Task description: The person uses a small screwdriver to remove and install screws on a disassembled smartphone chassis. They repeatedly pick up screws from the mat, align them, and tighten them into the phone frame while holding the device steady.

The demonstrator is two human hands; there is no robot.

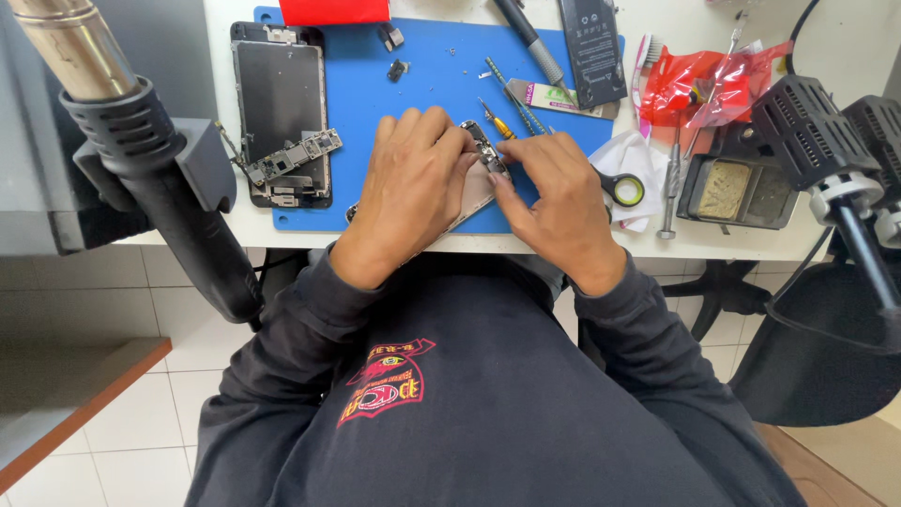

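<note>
Hands (488,183) on phone (481,174), tools (526,103) behind

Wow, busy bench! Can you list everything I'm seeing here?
Opened phone body: one, silver, on the mat under both hands.
Blue rubber work mat: one, blue, on the white table.
Phone screen panel: one, black, mat's left edge, a circuit board lying on it.
Phone battery: one, black, top centre.
Yellow-handled screwdriver: one, just above the hands.
Hot-air gun: one, black with metal nozzle, far left.
Red plastic bag: one, top right.
Tape roll: one, black and yellow-green, right of the hands.
Left hand: on the phone body.
Right hand: on the phone body.
</note>
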